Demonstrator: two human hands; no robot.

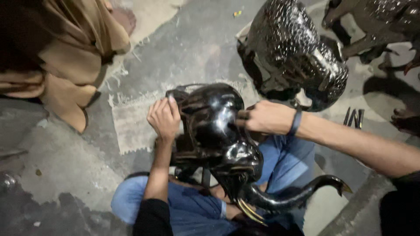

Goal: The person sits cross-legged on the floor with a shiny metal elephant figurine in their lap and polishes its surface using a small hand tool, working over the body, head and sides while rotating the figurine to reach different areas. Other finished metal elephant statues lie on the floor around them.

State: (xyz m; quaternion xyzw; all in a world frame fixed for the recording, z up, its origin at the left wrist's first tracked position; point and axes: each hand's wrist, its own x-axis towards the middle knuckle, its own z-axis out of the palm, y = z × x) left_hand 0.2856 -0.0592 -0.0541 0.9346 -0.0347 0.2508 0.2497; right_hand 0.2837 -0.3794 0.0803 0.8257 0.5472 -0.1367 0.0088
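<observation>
Both hands (164, 118) (267, 117) on black elephant figure (214, 131)

Grey concrete floor (197, 39) under frayed burlap mat (131, 122)

Both hands, left (163, 118) and right (267, 117), grip a glossy black elephant figure (218, 140) over blue-trousered knees (192, 209).

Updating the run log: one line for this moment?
left hand: pressed on black elephant figure | right hand: on its back | figure: on lap
</observation>
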